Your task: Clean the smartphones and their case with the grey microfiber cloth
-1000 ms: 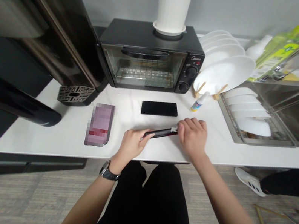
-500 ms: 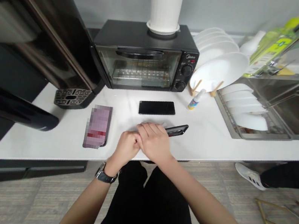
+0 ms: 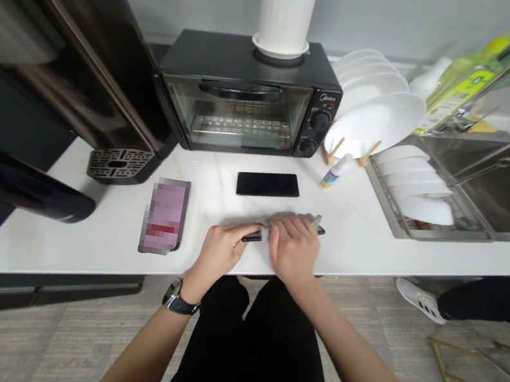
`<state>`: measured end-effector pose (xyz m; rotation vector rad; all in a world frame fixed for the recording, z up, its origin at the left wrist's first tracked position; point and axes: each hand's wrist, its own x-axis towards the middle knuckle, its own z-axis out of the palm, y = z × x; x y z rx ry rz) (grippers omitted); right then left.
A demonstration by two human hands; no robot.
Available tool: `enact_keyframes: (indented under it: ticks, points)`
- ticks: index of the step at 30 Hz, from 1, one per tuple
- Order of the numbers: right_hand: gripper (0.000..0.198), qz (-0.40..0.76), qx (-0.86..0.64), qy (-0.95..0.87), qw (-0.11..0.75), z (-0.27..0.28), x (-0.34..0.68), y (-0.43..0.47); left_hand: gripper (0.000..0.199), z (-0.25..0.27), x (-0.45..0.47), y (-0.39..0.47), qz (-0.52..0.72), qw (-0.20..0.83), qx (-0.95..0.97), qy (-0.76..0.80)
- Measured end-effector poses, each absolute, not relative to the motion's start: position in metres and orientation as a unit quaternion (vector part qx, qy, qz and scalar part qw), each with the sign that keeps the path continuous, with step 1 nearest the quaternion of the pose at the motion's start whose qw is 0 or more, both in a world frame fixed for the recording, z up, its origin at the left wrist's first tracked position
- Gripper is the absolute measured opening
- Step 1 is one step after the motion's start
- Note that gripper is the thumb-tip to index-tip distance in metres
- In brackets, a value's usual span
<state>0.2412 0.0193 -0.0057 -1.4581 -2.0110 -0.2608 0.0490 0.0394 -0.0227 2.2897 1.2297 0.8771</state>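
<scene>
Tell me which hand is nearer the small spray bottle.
Right. The right hand is in front of the spray bottle, slightly to its left; the left hand is farther off to that same side.

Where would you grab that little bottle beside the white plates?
Probably around its labelled body, below the white top, coming from the person's side of the counter. The bottle stands upright and looks narrow enough for thumb and fingers to close around, while the wooden rack crowds it from behind.
</scene>
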Motion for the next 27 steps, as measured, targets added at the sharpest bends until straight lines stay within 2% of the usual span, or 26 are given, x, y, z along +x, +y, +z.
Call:
enact_keyframes:
  ticks: [4, 8, 11, 16, 19, 24, 27]
  points:
    - [0.032, -0.072, -0.514, -0.793, 0.319, -0.008, 0.195, 0.012, 0.026, -0.027, 0.045, 0.041, 0.275, 0.129, 0.834, 0.46]
    - [0.037, -0.092, -0.459, -0.83, 0.304, -0.006, 0.201, 0.02, 0.026, -0.029, 0.043, 0.043, 0.281, 0.119, 0.831, 0.466]
    - [0.039, -0.129, -0.467, -0.828, 0.281, -0.002, 0.242, 0.033, 0.023, -0.026, 0.045, 0.044, 0.302, 0.152, 0.822, 0.459]
    - [0.043, -0.136, -0.564, -0.763, 0.283, 0.004, 0.298, 0.045, 0.02, -0.017, 0.054, 0.045, 0.339, 0.246, 0.786, 0.454]
    - [0.039, -0.123, -0.582, -0.744, 0.305, 0.005, 0.273, 0.04, 0.02, -0.017, 0.056, 0.045, 0.338, 0.254, 0.784, 0.455]
    - [0.027, -0.077, -0.508, -0.801, 0.309, 0.003, 0.19, 0.025, 0.032, -0.028, 0.049, 0.047, 0.311, 0.203, 0.802, 0.468]
    - [0.031, -0.082, -0.478, -0.827, 0.286, -0.001, 0.188, 0.023, 0.03, -0.029, 0.046, 0.048, 0.305, 0.199, 0.806, 0.467]
